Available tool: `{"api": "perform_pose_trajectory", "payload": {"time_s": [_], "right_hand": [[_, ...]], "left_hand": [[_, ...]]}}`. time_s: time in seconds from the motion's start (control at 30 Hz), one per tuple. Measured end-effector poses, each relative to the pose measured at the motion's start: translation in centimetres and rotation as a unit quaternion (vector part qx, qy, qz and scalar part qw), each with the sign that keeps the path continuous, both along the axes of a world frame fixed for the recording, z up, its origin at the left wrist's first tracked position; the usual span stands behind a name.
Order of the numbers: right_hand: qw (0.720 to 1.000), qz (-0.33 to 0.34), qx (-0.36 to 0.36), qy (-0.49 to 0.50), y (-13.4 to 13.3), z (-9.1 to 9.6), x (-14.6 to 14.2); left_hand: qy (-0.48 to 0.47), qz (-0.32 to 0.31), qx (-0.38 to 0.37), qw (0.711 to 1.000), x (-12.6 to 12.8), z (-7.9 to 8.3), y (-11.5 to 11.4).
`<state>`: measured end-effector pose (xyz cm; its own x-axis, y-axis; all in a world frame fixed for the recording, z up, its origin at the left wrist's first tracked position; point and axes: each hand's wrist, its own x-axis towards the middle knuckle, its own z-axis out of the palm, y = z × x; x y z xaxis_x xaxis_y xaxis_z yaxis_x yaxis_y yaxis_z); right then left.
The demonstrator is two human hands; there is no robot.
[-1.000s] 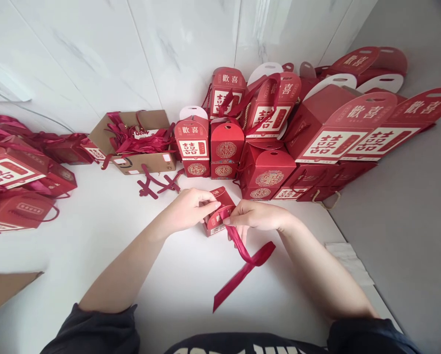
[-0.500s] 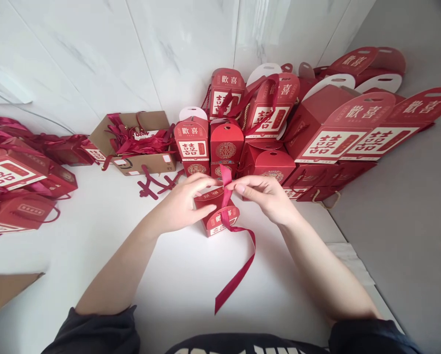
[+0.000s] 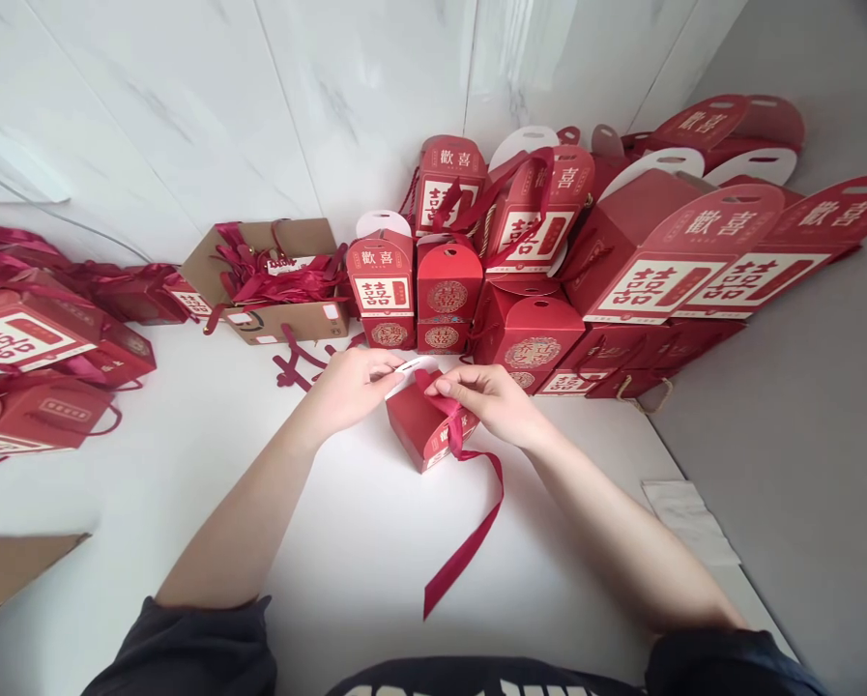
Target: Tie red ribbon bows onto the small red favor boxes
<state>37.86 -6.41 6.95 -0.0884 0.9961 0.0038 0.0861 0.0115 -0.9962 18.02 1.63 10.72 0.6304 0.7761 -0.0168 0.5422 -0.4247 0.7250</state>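
A small red gift box (image 3: 413, 423) stands on the white bench (image 3: 332, 551) in front of the person, between the two hands and set at a slant. The left hand (image 3: 350, 391) comes in from the box's left; its thumb and forefinger are closed on the edge of the raised back flap (image 3: 406, 371), whose white inner face shows. The right hand (image 3: 502, 401) is over the right side of the box, thumb and forefinger pinched together on a dark red satin ribbon (image 3: 454, 568). The ribbon passes by the rounded front flap, which carries pale characters, and its long loose tail curls out to the right and then down over the bench toward the person. Just how the ribbon runs under the right fingers is hidden.

Behind the left hand lie dark red character-shaped cutouts (image 3: 295, 362), partly covered by it. Beyond them an open cardboard carton (image 3: 292, 321) holds a tangle of red ribbons (image 3: 280, 283), with a white card showing among them. To the right of the carton, against the marbled wall (image 3: 187, 106), red boxes (image 3: 531, 329) are stacked in rows, several printed with a large double-happiness sign. More red boxes with ribbons (image 3: 77, 333) are grouped at the far left. A flat piece of cardboard (image 3: 19, 570) juts in at the lower left, and white sheets (image 3: 688, 522) lie near the grey wall (image 3: 802, 416) on the right.
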Motion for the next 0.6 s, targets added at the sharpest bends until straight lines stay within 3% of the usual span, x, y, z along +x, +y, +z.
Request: {"api": "perform_pose_trajectory", "payload": {"time_s": [0.37,0.6], "right_hand": [[1.000,-0.006,-0.003,0.000,0.18,-0.23,-0.01],[1.000,0.001,-0.016,0.002,0.31,-0.54,-0.22]], "left_hand": [[-0.013,-0.007,0.014,1.000,0.01,-0.06,-0.11],[-0.036,0.012,-0.042,0.998,0.38,-0.04,-0.37]]}}
